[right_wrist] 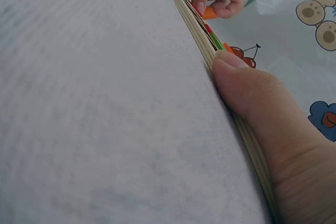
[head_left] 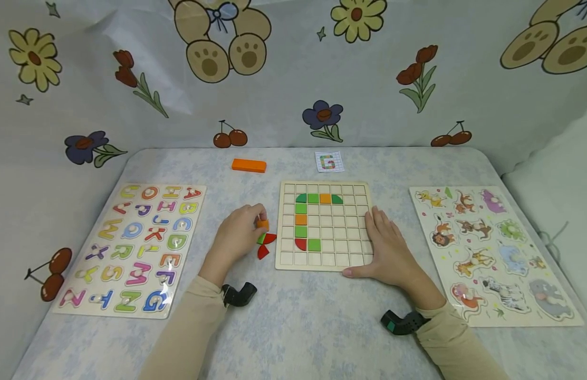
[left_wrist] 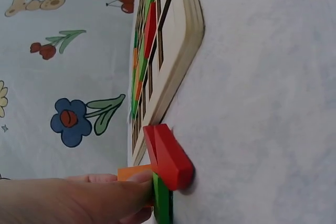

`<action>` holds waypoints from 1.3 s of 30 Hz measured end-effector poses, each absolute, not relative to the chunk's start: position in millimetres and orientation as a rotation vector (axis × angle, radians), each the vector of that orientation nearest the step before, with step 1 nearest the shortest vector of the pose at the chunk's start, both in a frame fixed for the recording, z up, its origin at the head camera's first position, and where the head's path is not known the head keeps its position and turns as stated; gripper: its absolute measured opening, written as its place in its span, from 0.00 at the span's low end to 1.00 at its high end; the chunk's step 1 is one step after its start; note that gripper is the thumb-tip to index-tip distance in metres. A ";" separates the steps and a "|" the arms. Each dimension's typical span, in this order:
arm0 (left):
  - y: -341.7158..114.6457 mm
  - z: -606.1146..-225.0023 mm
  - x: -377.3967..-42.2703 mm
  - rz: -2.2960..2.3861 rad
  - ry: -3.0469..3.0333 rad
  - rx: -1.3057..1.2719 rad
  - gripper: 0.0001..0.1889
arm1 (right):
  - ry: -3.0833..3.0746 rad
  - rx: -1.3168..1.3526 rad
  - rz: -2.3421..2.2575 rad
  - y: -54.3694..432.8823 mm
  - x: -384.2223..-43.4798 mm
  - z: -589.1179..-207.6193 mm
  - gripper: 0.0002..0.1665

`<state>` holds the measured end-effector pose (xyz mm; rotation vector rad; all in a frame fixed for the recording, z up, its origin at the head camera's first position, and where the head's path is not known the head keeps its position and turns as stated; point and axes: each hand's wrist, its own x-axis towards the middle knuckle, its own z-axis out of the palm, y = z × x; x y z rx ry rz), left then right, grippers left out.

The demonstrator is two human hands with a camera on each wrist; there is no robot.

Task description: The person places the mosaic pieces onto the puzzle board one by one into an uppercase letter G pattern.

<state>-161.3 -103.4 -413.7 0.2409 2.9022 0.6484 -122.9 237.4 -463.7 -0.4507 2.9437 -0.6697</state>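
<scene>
My L hand (head_left: 236, 235): thumb + fingers pinching orange sq. block (head_left: 262, 224), just L of grid board (head_left: 338, 232) | my R hand (head_left: 390, 250): fingers straight, thumb out, resting on board's R side/near edge | red pcs (head_left: 262, 253) + green pc (head_left: 261, 239) by L fingers | colored tiles (head_left: 300, 231) in grid | orange bar (head_left: 249, 165), G card (head_left: 338, 161) beyond | letter puzzle (head_left: 181, 248) far L, animal puzzle (head_left: 516, 319) far R

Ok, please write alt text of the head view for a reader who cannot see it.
A person's left hand pinches a square orange block near small red and green pieces, while the right hand rests on the edge of a pale wooden grid board holding green, orange and red pieces. A colourful alphabet board lies left, an animal board right.
</scene>
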 end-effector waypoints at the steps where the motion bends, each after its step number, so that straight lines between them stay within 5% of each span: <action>1: -103.5 -413.8 -161.2 0.654 2.899 0.245 0.09 | 2.944 -0.449 -0.670 237.4 -122.8 -463.9 0.89; 17: -52.6 -402.0 -143.8 1.006 2.731 0.422 0.07 | 2.923 -0.422 -0.654 236.8 -123.7 -465.0 0.91; 39: 8.6 -420.1 -135.1 0.685 2.896 0.596 0.08 | 2.926 -0.423 -0.636 236.7 -123.2 -464.3 0.90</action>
